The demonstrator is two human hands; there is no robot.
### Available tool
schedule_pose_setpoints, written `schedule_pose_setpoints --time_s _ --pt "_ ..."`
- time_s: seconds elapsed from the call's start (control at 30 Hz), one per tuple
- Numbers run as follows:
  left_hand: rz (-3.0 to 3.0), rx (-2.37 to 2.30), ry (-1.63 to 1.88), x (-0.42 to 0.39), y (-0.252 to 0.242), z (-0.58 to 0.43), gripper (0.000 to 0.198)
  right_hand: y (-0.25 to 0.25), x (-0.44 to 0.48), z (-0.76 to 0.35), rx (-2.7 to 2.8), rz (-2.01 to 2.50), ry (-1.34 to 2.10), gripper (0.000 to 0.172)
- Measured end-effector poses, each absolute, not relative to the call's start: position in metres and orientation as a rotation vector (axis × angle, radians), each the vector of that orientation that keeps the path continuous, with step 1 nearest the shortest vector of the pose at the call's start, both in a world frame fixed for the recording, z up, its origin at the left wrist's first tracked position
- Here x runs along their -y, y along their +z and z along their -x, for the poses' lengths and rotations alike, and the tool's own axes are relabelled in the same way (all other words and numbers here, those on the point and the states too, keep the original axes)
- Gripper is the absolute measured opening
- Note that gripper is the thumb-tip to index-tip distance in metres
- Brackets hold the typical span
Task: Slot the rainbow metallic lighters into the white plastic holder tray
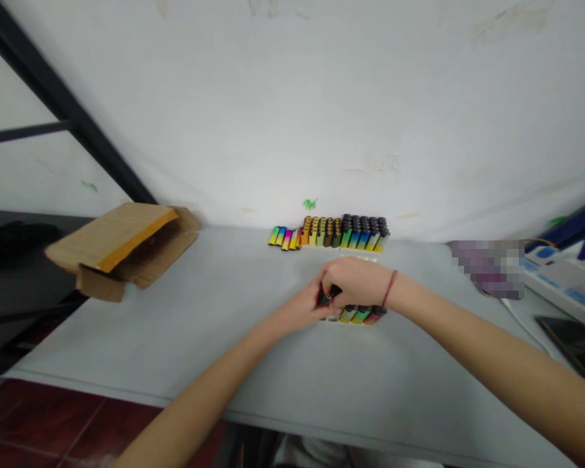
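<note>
Both my hands meet at the front group of lighters on the table. My right hand [355, 279], with a red string at the wrist, reaches over from the right, its fingers curled down onto a black-topped lighter [327, 297]. Against the same lighter from the left closes my left hand [305, 307], its thumb stretched along the front of the group. Fingers cover most of that lighter. Several front lighters [361, 315], yellow, green and red with black tops, stand beside and below my right hand. A pale strip shows behind the hand.
Behind, upright lighters with black tops [365, 233] and orange-to-brown lighters [322, 231] stand in rows. Several loose-looking colourful lighters [285, 238] are left of them. An open cardboard box [127, 244] lies at left. At right are a power strip [565, 279] and a phone [575, 344].
</note>
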State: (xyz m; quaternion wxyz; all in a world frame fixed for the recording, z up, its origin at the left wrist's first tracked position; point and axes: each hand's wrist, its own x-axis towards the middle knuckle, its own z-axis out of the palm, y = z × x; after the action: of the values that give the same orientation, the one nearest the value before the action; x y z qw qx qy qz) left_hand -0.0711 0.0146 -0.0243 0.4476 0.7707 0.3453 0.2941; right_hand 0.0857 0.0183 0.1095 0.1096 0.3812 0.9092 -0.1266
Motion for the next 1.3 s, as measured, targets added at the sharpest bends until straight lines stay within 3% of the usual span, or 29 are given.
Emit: schedule_pose_setpoints --time_s 0.23,0.5,0.7,0.83,1.0,1.17,1.3 --pt "-1.931 -0.803 0.806 -0.014 -0.024 0.066 0.058 0.111 -0.024 -0.086 -2.765 -1.003 -0.354 0.015" --pt "-2.044 -0.886 0.827 -0.004 -0.032 0.060 0.049 0.101 -0.018 -0.105 -2.824 -1.212 -0.331 0.071" --pt "-2.024 -0.948 0.865 0.001 -0.029 0.060 0.052 0.116 -0.019 -0.110 -2.740 -1.203 -0.361 0.038" --pt "-1.932 -1.032 0.955 0.003 -0.024 0.062 0.045 0.126 -0.036 -0.123 -2.846 -1.370 -0.541 0.036" --pt "-1.910 -1.098 0.881 0.002 -0.023 0.065 0.044 0.098 -0.068 -0.136 -2.495 -1.417 -0.153 0.030" --pt "-1.993 -1.064 0.873 0.001 -0.025 0.063 0.045 0.062 -0.089 -0.130 -2.382 -1.330 -0.144 0.034" --pt "-1.961 -1.057 0.897 0.005 -0.026 0.058 0.045 0.062 -0.094 -0.120 -2.376 -1.265 -0.106 0.031"
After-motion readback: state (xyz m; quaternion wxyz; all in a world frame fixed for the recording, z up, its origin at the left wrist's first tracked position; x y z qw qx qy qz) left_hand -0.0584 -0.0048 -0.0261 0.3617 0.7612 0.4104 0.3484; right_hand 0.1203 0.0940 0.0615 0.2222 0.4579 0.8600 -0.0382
